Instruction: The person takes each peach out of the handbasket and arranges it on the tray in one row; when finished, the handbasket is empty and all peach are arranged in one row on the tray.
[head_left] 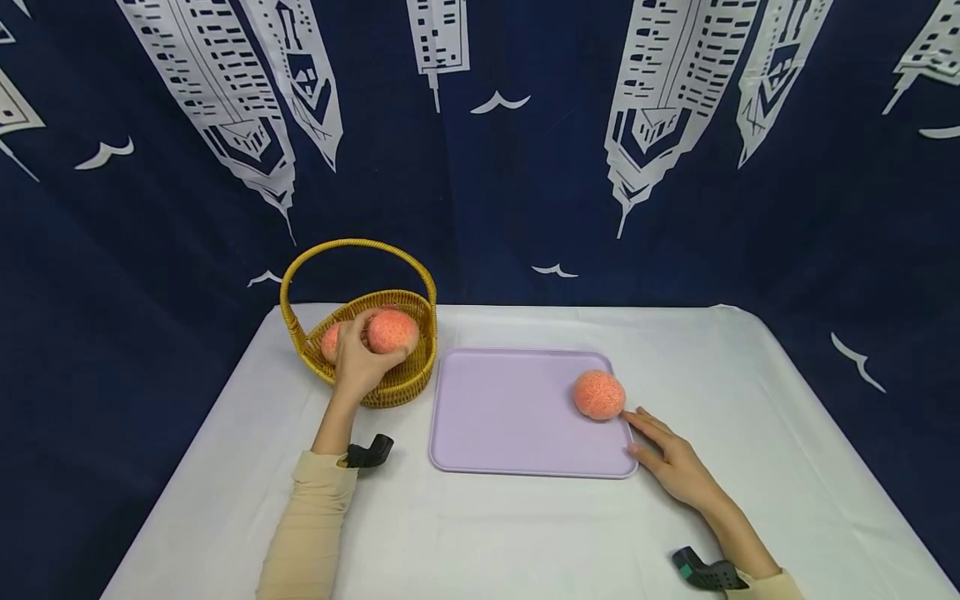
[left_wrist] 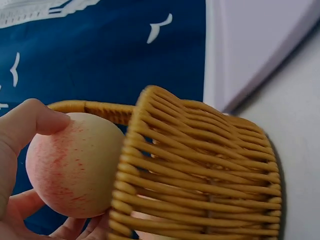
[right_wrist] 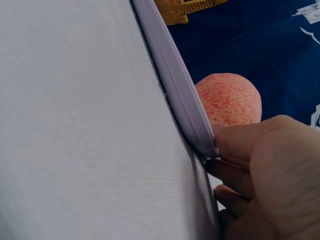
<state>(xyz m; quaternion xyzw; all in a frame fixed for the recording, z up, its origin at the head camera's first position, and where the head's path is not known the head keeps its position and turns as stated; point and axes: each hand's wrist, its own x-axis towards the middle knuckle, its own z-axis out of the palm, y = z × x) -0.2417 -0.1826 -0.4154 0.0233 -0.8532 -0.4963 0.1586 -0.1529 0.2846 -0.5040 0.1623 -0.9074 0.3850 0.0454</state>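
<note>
Pink peach point(head_left: 393, 332) in left fingers point(head_left: 358, 324) at basket point(head_left: 397, 392), right fingers point(head_left: 654, 425) loosely spread, touching tray point(head_left: 510, 417)

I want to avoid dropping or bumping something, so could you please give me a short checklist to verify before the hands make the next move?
1. Left hand has a secure hold: ok, thumb and fingers are curled round the held peach.
2. Held peach is free of the basket: cannot tell, the views do not settle whether they touch.
3. Other peach is inside the basket: ok, though partly hidden by the left hand.
4. Right hand is at the tray: ok, it touches the right edge.
5. Tray peach is well away from the edge: not ok, it lies near the right edge, close to the right hand's fingertips.
</note>
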